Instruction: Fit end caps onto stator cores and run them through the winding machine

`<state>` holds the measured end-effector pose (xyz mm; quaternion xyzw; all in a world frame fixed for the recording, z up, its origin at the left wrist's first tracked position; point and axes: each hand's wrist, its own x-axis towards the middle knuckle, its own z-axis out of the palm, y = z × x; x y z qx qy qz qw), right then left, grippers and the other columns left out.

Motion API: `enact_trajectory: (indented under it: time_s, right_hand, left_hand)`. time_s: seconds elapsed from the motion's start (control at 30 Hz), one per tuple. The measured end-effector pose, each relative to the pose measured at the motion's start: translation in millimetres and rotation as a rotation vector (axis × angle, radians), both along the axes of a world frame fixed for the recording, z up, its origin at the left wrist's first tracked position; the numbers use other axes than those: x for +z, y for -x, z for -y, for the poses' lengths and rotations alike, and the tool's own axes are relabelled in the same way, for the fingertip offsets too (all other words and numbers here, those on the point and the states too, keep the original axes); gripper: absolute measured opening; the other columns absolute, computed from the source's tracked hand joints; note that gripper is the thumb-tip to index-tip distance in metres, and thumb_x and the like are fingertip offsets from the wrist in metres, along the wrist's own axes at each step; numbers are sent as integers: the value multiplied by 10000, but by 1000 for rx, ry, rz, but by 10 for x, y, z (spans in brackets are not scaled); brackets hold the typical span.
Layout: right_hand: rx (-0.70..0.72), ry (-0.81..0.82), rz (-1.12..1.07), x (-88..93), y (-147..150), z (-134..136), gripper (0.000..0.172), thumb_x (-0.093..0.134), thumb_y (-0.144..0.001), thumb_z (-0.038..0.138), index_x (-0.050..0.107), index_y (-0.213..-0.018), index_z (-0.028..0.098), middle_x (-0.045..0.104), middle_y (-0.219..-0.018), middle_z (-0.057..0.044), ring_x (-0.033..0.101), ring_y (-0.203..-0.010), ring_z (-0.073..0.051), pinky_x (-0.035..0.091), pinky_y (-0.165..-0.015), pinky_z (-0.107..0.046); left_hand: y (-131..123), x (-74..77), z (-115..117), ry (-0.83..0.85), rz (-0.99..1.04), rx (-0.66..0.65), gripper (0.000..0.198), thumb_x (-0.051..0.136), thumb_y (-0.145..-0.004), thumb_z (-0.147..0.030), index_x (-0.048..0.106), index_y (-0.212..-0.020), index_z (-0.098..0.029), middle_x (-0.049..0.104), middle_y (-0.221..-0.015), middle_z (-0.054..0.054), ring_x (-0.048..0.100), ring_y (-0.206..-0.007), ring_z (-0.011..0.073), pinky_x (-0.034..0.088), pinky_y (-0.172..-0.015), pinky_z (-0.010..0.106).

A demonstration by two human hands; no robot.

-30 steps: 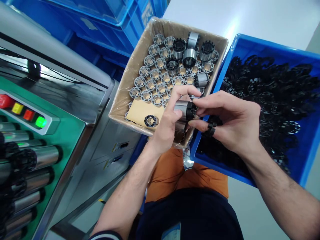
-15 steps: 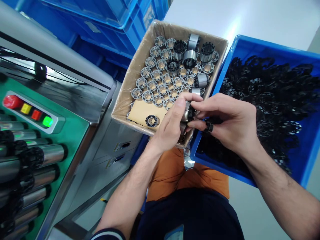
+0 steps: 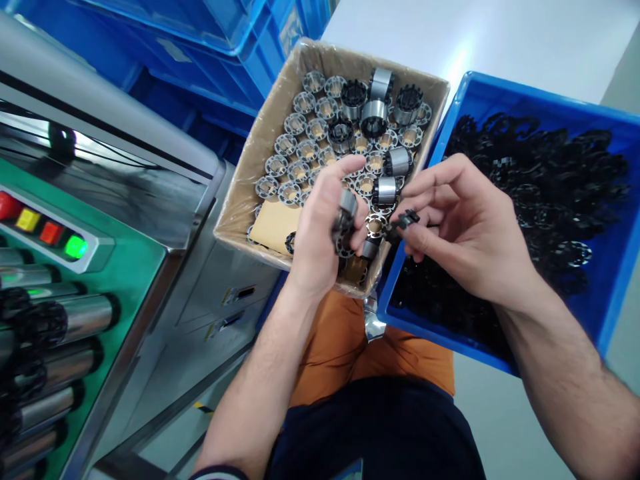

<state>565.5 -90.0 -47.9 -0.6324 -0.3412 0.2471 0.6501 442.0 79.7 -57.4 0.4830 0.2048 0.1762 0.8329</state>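
Observation:
My left hand (image 3: 320, 230) is closed around a motor stator core (image 3: 347, 205), a silver metal ring with a black plastic end, blurred by motion. It is over the near part of a cardboard box (image 3: 235, 213) lined with clear film. To the right, my right hand (image 3: 465, 227) pinches a small black plastic piece (image 3: 406, 219) between thumb and fingers, apart from the core. Inside the box stand rows of bare silver cores (image 3: 317, 130). Several cores with black ends (image 3: 374, 119) lie on top of them along the far and right sides.
A blue bin (image 3: 617, 280) of loose black plastic parts (image 3: 540, 180) stands right of the box on a white table (image 3: 400, 33). Blue crates (image 3: 200, 73) are stacked behind. At left, a machine with a green top (image 3: 125, 273) carries metal cylinders (image 3: 85, 313) and lit buttons (image 3: 75, 247).
My hands have separated. The left hand has moved slightly left with the core and turned it; the right fingers now hold the black piece up away from it.

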Motion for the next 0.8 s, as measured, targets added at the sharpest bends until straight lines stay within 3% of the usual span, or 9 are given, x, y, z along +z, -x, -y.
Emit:
enact_trajectory:
  time_s: [0.1, 0.2, 0.3, 0.4, 0.53, 0.6, 0.7, 0.8]
  right_hand:
    - [39, -53, -76, 63, 17, -6, 259, 1054, -976, 262, 848, -1126, 307, 872, -1083, -2, 781, -704, -150, 654, -544, -268]
    - [83, -63, -142, 106, 31, -1, 241, 1061, -991, 311, 876, -1144, 289, 898, -1099, -28, 892, -819, -212, 778, -689, -335]
    - [42, -79, -113, 97, 53, -1, 228, 1057, -1007, 348, 923, -1183, 294, 896, -1068, -38, 901, -825, -226, 799, -730, -370]
    - [-53, -110, 25, 59, 74, -13, 207, 1103, -946, 312, 952, -1087, 332, 894, -1071, -36, 874, -844, -232, 771, -688, -382]
    - [-76, -146, 138, 19, 97, -38, 209, 1104, -917, 235, 928, -935, 347, 897, -1022, -16, 878, -917, -264, 795, -763, -446]
    - [-60, -124, 123, 6, 107, -43, 278, 1102, -899, 200, 947, -1060, 365, 905, -1038, 11, 879, -891, -238, 810, -793, -424]
    - [-14, -98, 75, -1, 116, -32, 548, 1118, -864, 201, 933, -1347, 381, 910, -1068, 31, 889, -907, -205, 812, -804, -338]
    - [3, -63, 94, 12, 121, -9, 484, 1071, -934, 214, 944, -1374, 370, 921, -1105, 6, 890, -901, -207, 821, -811, -345]
  left_hand:
    - [21, 3, 7, 27, -11, -98, 504, 698, -1184, -763, 786, -1449, -344, 696, -974, 16, 564, -574, 128, 412, -532, 304]
    - [25, -49, 19, -47, -10, -110, 528, 761, -1131, -839, 764, -1260, -328, 680, -938, -2, 516, -522, 105, 376, -488, 293]
    - [24, -78, 28, -26, -17, -84, 524, 698, -1149, -823, 681, -1129, -300, 669, -910, -7, 520, -517, 121, 401, -477, 296]
    - [41, -78, 32, 9, 5, -163, 447, 627, -1191, -745, 679, -1179, -301, 646, -856, -12, 571, -544, 152, 442, -521, 306]
    - [75, -82, 37, 11, 46, -221, 402, 649, -1213, -703, 687, -1280, -309, 671, -867, -8, 573, -568, 156, 460, -551, 315]
    - [89, -86, 35, -13, 23, -230, 426, 660, -1210, -730, 685, -1305, -316, 653, -840, -9, 569, -571, 159, 465, -541, 314]
    - [103, -89, 27, -52, -18, -235, 489, 665, -1189, -805, 670, -1304, -329, 638, -839, -11, 579, -590, 164, 477, -540, 309]
    - [111, -93, 25, -62, -30, -263, 518, 646, -1185, -839, 658, -1326, -341, 635, -848, -11, 580, -600, 170, 485, -558, 312]
